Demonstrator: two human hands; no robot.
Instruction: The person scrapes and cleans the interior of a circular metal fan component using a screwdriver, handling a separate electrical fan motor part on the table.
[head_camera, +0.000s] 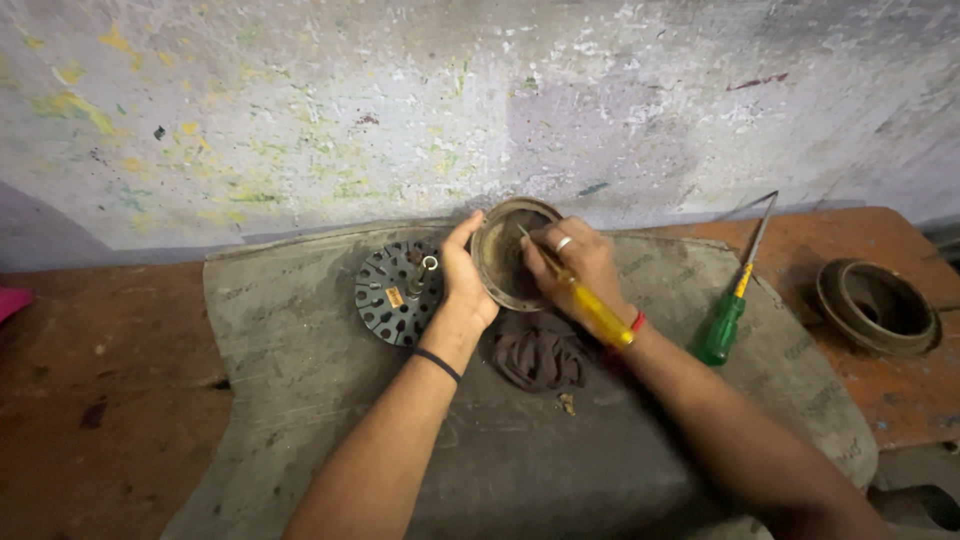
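Your left hand (462, 275) is clamped on the rim of a round metal cover (512, 252), tilting it up on the grey mat (300, 400), while your right hand (575, 262) is wrapped tight around a yellow-handled screwdriver (585, 300) whose tip pokes inside the cover. Just left sits a black slotted rotor (395, 293), a dark rag (540, 352) lies below your wrists, and a green-handled screwdriver (725, 320) and another metal housing (878, 306) lie off to the right.

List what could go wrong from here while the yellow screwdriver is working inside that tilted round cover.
The left hand props the round metal cover on edge; if the yellow-handled screwdriver in the right hand slips, its tip could jab the left palm. The cover may also roll or tip onto the black slotted core beside it.
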